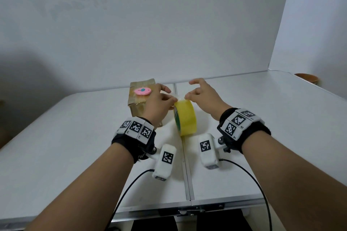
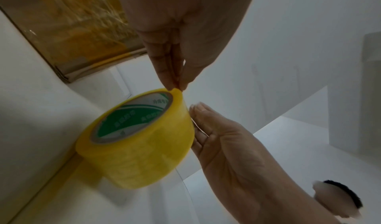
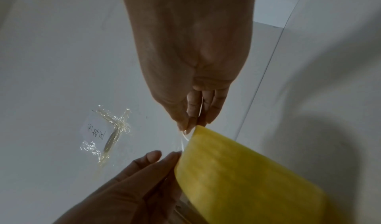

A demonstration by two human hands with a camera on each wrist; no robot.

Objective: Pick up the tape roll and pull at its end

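A yellow tape roll (image 1: pixel 185 120) stands on edge at the middle seam of the white table (image 1: pixel 75 137). My left hand (image 1: pixel 169 100) pinches the roll's top rim with thumb and fingers. In the left wrist view my left hand (image 2: pixel 175 74) meets the roll (image 2: pixel 140 142) at its top edge. My right hand (image 1: pixel 189 96) pinches the loose clear tape end (image 3: pixel 183 139) just off the roll's top, with its other fingers spread. Left of the roll, behind my left hand, a taped cardboard box (image 1: pixel 137 105) carries a pink cutter (image 1: pixel 142 91).
A white board (image 1: pixel 169 33) stands upright along the table's back. A crumpled scrap of clear tape with a paper label (image 3: pixel 107 133) sticks to it. A brown bowl (image 1: pixel 308 78) sits past the far right corner. Black cables (image 1: pixel 131 184) trail off the front edge.
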